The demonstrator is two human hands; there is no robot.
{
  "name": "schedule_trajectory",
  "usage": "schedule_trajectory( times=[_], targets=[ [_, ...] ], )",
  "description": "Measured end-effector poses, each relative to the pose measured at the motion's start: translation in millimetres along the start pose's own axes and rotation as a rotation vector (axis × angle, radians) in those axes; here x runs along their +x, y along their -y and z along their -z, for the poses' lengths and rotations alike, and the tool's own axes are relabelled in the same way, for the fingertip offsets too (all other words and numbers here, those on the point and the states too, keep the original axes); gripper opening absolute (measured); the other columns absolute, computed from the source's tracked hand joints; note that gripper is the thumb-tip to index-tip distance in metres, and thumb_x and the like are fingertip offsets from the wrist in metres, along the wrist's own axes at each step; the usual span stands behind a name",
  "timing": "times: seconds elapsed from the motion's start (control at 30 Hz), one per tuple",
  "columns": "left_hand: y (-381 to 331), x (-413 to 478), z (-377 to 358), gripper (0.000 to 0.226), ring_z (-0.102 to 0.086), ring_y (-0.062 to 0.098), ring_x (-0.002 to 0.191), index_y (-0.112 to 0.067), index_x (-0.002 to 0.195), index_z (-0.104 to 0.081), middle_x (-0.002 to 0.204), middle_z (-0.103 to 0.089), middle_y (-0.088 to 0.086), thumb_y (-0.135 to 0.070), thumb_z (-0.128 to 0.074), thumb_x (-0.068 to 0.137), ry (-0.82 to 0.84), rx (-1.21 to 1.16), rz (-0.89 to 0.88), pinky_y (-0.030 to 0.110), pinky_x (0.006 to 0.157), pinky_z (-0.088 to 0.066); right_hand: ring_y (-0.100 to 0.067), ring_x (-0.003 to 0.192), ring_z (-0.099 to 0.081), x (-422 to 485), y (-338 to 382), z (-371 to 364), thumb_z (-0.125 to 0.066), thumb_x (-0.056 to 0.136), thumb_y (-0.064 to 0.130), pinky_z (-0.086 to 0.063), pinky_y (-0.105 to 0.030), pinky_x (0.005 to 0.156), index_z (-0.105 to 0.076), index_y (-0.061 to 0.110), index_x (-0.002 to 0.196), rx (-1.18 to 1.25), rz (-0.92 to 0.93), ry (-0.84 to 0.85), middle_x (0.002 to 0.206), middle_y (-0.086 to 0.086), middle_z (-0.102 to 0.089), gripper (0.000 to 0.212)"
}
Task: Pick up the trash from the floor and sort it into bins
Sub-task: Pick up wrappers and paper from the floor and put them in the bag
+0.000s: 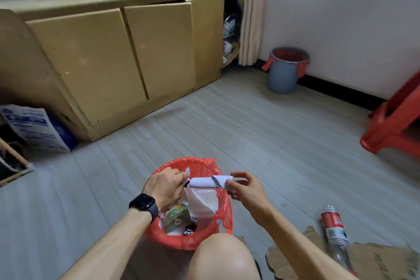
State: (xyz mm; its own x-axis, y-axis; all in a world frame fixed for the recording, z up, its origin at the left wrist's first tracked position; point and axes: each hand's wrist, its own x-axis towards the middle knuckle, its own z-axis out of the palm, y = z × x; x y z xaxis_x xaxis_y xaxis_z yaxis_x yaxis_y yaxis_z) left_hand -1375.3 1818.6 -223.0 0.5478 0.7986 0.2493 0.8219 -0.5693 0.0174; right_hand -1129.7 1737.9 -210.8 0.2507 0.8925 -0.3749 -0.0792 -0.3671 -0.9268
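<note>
The rolled white paper scrap [204, 182] hangs just above the near red-lined plastic bin [223, 211], the grip of the left hand [167, 186] pinching its left end and the grip of the right hand [246, 190] pinching its right end, so an uneven release could drop it outside the right rim.

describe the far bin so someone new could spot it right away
Follow the white wall on the right down to its black skirting. There, just right of the cream curtain, stands a grey-blue bin lined with a red bag. Unlike the near bin, it stands alone against the wall with grey sides showing.
</note>
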Motion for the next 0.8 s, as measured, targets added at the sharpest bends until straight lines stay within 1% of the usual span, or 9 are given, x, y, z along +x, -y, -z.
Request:
schedule_trajectory(
  times=[0.13, 0.23, 0.3, 0.4, 0.47, 0.53, 0.6, 0.7, 0.8],
  targets=[
    [9, -15, -13, 0.027, -0.066, 0.02, 0.091, -0.038, 0.115, -0.068, 0.094, -0.066, -0.009, -0.044, -0.066, 0.089, 0.193, -0.054, 0.14, 0.035, 0.068, -0.056, -0.014, 0.069, -0.071, 7, -13, 14, -0.071, 0.088, 0.018, -0.058, -0.033, 0.071, -0.062, 0.021, 0.11, -0.164, 0.052, -0.115, 0.094, -0.006, -0.074, 0.024],
    [8, -19, -21, 0.036, -0.056, 0.016, 0.114, -0.04, 0.125, -0.06, 0.121, -0.058, -0.012, -0.052, -0.05, 0.093, 0.395, -0.037, 0.206, 0.034, 0.09, -0.049, -0.015, 0.078, -0.072, 12, -22, 10, -0.072, 0.088, 0.026, -0.059, -0.04, 0.08, -0.06, 0.027, 0.109, -0.237, 0.103, -0.202, 0.095, 0.003, -0.071, 0.024],
    [7, -22, -26, 0.037, -0.053, 0.017, 0.117, -0.037, 0.124, -0.063, 0.127, -0.055, -0.01, -0.051, -0.048, 0.093, 0.429, -0.043, 0.238, 0.032, 0.094, -0.046, -0.015, 0.083, -0.07, 16, -25, 2, -0.072, 0.087, 0.03, -0.058, -0.038, 0.08, -0.059, 0.028, 0.108, -0.255, 0.145, -0.24, 0.094, 0.006, -0.07, 0.025],
    [14, -31, -37, 0.044, -0.044, 0.022, 0.131, -0.036, 0.131, -0.06, 0.139, -0.051, -0.005, -0.046, -0.05, 0.089, 0.386, -0.056, 0.319, 0.035, 0.108, -0.036, -0.009, 0.09, -0.068, 25, -25, -14, -0.072, 0.088, 0.031, -0.053, -0.022, 0.074, -0.06, 0.028, 0.111, -0.305, 0.217, -0.211, 0.098, 0.009, -0.07, 0.026],
    [19, -39, -44, 0.052, -0.028, 0.027, 0.145, -0.039, 0.141, -0.05, 0.154, -0.037, 0.003, -0.049, -0.047, 0.089, 0.392, -0.059, 0.38, 0.04, 0.117, -0.023, -0.01, 0.105, -0.066, 34, -29, -25, -0.069, 0.091, 0.031, -0.053, -0.025, 0.088, -0.061, 0.028, 0.124, -0.429, 0.292, -0.074, 0.114, 0.009, -0.07, 0.034],
    [23, -47, -53, 0.062, -0.01, 0.028, 0.152, -0.039, 0.148, -0.039, 0.163, -0.019, 0.007, -0.055, -0.04, 0.089, 0.415, -0.059, 0.431, 0.045, 0.121, -0.014, -0.019, 0.129, -0.05, 43, -42, -33, -0.062, 0.093, 0.037, -0.039, -0.032, 0.109, -0.048, 0.027, 0.144, -0.812, 0.384, 0.033, 0.143, 0.004, -0.054, 0.053],
    [24, -56, -63, 0.07, 0.005, 0.026, 0.153, -0.036, 0.154, -0.029, 0.166, -0.006, 0.008, -0.058, -0.037, 0.088, 0.436, -0.072, 0.456, 0.047, 0.122, -0.005, -0.027, 0.144, -0.028, 45, -59, -35, -0.057, 0.092, 0.039, -0.025, -0.037, 0.118, -0.024, 0.029, 0.157, -1.049, 0.377, 0.035, 0.162, -0.003, -0.026, 0.073],
    [15, -65, -75, 0.073, 0.006, 0.028, 0.153, -0.04, 0.154, -0.026, 0.165, -0.012, 0.01, -0.069, -0.035, 0.087, 0.373, -0.003, 0.462, 0.047, 0.121, 0.005, -0.029, 0.151, -0.018, 42, -86, -37, -0.05, 0.094, 0.028, -0.025, -0.04, 0.12, 0.004, 0.025, 0.159, -0.957, 0.269, 0.067, 0.167, -0.009, -0.005, 0.085],
    [8, -62, -78, 0.07, -0.01, 0.024, 0.153, -0.052, 0.147, -0.034, 0.161, -0.03, 0.001, -0.079, -0.032, 0.082, 0.31, 0.033, 0.466, 0.053, 0.119, 0.003, -0.025, 0.151, -0.021, 47, -98, -40, -0.041, 0.096, 0.014, -0.028, -0.038, 0.119, 0.008, 0.023, 0.159, -0.804, 0.227, 0.079, 0.167, -0.007, -0.008, 0.081]
  ],
)
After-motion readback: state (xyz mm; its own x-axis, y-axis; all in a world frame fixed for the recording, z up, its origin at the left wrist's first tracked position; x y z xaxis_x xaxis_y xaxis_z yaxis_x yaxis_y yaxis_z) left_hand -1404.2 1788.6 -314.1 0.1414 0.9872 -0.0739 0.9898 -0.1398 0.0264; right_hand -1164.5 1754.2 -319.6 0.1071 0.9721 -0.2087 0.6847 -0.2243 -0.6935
